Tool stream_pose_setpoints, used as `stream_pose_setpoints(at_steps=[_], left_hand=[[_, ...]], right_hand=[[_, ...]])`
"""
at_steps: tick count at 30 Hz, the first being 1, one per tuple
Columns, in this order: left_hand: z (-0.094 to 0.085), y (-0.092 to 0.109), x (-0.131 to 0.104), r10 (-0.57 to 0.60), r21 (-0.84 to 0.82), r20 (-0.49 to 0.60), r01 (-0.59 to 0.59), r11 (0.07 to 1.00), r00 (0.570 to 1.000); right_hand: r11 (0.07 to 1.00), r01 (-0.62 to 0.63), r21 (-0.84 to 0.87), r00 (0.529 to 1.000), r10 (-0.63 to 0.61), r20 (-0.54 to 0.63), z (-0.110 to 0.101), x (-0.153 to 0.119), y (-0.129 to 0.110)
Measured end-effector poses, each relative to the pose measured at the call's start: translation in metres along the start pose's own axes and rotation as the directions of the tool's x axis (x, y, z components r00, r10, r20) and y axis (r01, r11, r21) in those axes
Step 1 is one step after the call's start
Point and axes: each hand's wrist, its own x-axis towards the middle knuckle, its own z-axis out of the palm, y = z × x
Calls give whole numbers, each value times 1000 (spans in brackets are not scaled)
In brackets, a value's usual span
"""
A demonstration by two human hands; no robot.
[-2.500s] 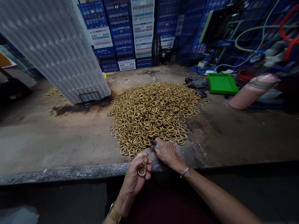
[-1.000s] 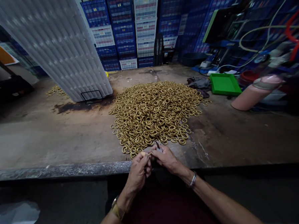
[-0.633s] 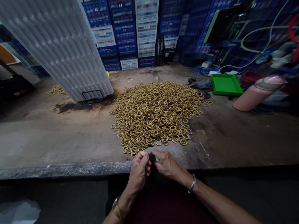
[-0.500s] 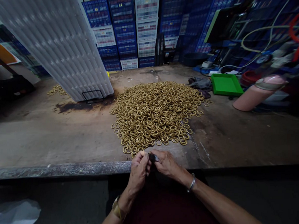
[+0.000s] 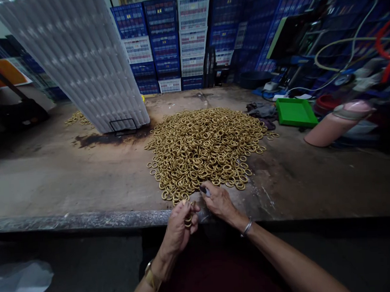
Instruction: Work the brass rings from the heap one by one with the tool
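A wide heap of brass-coloured rings point(image 5: 204, 145) lies on the worktable in front of me. My left hand point(image 5: 181, 223) is closed on a few of the same brass rings point(image 5: 187, 221) at the table's front edge, one of them upright near the fingertips. To its right, my right hand point(image 5: 219, 202) touches or hovers just over the near edge of the heap. Its fingers are closed around a small dark tool with a grey part point(image 5: 204, 190); its exact kind is too small to make out.
A tall stack of translucent ribbed trays point(image 5: 89, 68) leans in a black wire stand point(image 5: 123, 125) at the back left. At the right are a green tray point(image 5: 296, 111) and a pink cylinder point(image 5: 337, 123). Blue and white crates point(image 5: 194, 32) stand behind the table point(image 5: 69, 183).
My hands have moved apart. The right hand with the dark tool has gone forward to the heap's edge, and the rings in my left hand now show.
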Motion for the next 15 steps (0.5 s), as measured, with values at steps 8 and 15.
stream_pose_setpoints(at_steps=[8,15], left_hand=[[-11,-3,5,-39,-102,-16,37,994,999],[-14,-2,8,-105,-189,-39,95,977,994]], right_hand=[[997,29,-78,999,-27,20,8,9,-10],[1000,28,14,1000,-28,6,3,11,-6]])
